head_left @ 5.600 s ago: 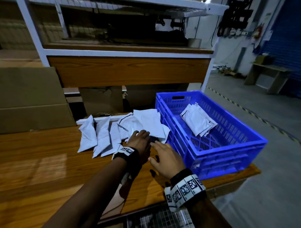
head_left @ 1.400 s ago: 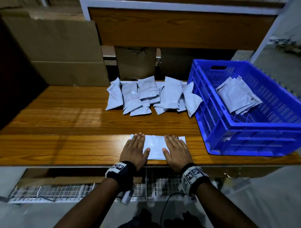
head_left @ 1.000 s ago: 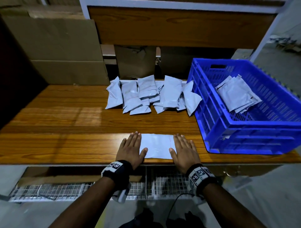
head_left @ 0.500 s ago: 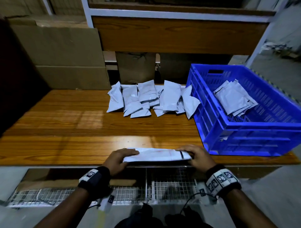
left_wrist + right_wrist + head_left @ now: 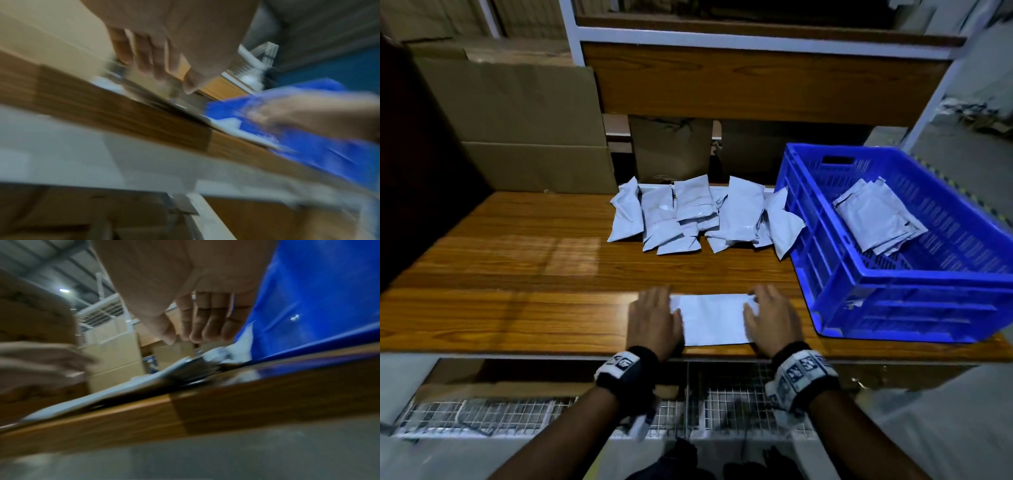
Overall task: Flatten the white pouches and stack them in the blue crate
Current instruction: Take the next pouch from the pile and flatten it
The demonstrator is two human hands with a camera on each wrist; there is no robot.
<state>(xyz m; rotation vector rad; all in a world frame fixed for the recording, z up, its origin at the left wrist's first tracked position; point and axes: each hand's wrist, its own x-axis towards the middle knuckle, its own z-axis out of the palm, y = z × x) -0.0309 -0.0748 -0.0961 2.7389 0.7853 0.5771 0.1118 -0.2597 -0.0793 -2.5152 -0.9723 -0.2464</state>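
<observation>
A flat white pouch [image 5: 710,318] lies at the table's front edge. My left hand [image 5: 654,320] rests on its left end and my right hand [image 5: 772,320] on its right end, fingers stretched forward. The blurred left wrist view shows my left hand [image 5: 156,65] above the wooden edge, and the right wrist view shows my right hand [image 5: 205,324] over the pouch [image 5: 115,392]. The blue crate [image 5: 914,274] stands at the right and holds a stack of flattened pouches [image 5: 876,219]. A pile of puffy pouches [image 5: 698,219] lies at the back of the table.
The wooden table [image 5: 517,274] is bare on its left half. Cardboard boxes [image 5: 517,130] stand behind it at the left, and a white-framed wooden shelf [image 5: 756,78] overhangs the back. A wire mesh rack [image 5: 482,414] sits under the front edge.
Half a second ago both hands gripped the pouch's ends and held it raised at the table edge. Now it lies flat on the table with my hands laid on its ends.
</observation>
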